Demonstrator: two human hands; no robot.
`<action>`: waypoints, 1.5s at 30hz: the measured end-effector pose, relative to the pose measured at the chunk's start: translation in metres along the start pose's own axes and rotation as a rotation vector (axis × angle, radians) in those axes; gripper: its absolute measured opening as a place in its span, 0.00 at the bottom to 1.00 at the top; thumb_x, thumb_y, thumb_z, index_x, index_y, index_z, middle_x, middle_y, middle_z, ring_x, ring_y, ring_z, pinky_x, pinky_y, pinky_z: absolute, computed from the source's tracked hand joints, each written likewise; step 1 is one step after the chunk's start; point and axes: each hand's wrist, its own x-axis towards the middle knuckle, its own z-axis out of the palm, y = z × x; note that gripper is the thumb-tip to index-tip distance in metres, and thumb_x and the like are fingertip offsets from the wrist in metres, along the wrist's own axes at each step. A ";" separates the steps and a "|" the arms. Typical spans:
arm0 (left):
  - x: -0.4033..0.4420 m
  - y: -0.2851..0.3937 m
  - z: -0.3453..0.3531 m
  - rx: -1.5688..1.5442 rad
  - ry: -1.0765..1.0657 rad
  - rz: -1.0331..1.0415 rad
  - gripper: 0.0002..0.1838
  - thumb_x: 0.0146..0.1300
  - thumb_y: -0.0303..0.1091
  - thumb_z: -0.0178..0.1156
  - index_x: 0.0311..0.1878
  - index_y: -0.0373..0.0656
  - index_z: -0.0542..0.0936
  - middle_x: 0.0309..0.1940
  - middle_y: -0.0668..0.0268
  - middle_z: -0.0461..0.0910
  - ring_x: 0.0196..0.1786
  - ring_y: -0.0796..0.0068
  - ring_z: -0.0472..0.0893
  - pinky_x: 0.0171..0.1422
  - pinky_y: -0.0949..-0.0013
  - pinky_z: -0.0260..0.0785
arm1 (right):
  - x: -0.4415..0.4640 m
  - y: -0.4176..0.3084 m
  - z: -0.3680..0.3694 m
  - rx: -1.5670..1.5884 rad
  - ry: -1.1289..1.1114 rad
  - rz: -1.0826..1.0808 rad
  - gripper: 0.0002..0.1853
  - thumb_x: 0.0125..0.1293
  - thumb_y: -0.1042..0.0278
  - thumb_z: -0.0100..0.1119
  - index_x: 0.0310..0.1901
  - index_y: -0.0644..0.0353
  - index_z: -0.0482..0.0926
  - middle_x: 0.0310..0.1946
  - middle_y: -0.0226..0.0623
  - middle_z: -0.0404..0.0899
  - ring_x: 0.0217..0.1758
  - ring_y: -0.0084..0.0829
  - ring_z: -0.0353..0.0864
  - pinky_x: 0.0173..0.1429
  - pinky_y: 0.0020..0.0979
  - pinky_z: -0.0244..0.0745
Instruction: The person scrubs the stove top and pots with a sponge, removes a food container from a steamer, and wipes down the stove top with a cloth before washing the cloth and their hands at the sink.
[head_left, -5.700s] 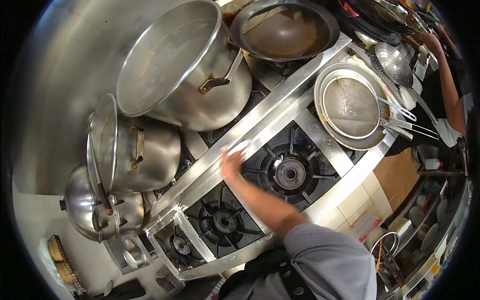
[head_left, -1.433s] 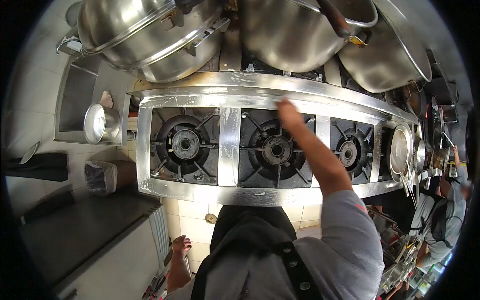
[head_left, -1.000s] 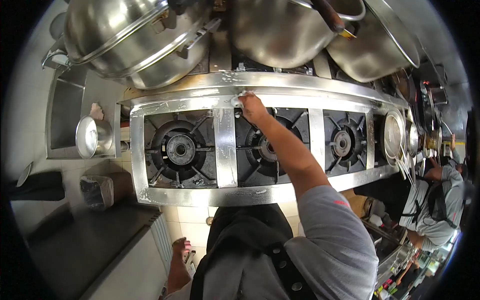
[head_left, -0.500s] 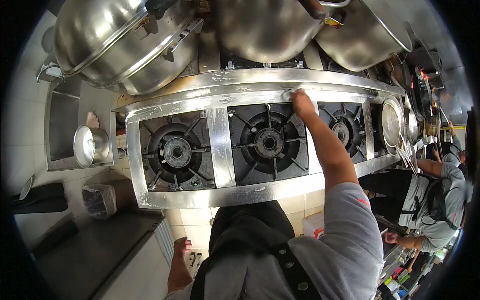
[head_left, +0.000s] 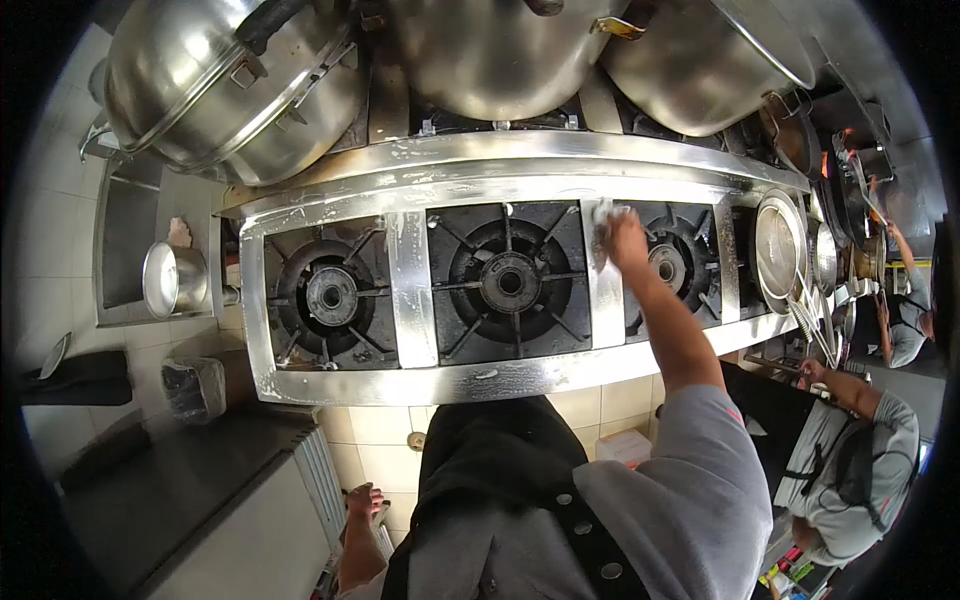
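Stove (head_left: 500, 380) spans the middle of the view, a low metal frame with three burners showing in its bays: left burner (head_left: 332, 292), middle burner (head_left: 510, 283), right burner (head_left: 667, 265). Right hand (head_left: 627, 242) reaches over the stove, at the back end of the crossbar (head_left: 605, 300) between middle and right burners. Fingers closed in, narrow, on a pale wad (head_left: 602, 212), which lies against that crossbar near the stove's back rail; wad partly hidden and blurred, material cannot be told. Left hand (head_left: 364, 498) low in front of the stove, toward its left end, well apart from it, fingers loosely curled; cannot tell whether anything is in it. White smears on the stove's left crossbar, left end and back rail. Behind the stove, a row of big pots: lidded pot (head_left: 240, 100) at left, middle pot (head_left: 490, 60), right pot (head_left: 710, 70). Strainer (head_left: 780, 240) at the stove's right end. Left of the stove, small pot (head_left: 178, 280), tilted in view; lined bin (head_left: 200, 385) near the stove's front left corner. Co-worker (head_left: 850, 470) in grey top, front right of the stove.
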 end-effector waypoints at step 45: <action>-0.007 0.159 -0.063 1.028 -0.091 0.910 0.13 0.59 0.34 0.51 0.28 0.35 0.80 0.28 0.57 0.81 0.36 0.66 0.80 0.43 0.64 0.70 | -0.187 -0.086 -0.167 1.192 0.165 0.409 0.12 0.64 0.63 0.52 0.33 0.64 0.80 0.33 0.39 0.82 0.36 0.31 0.80 0.40 0.31 0.73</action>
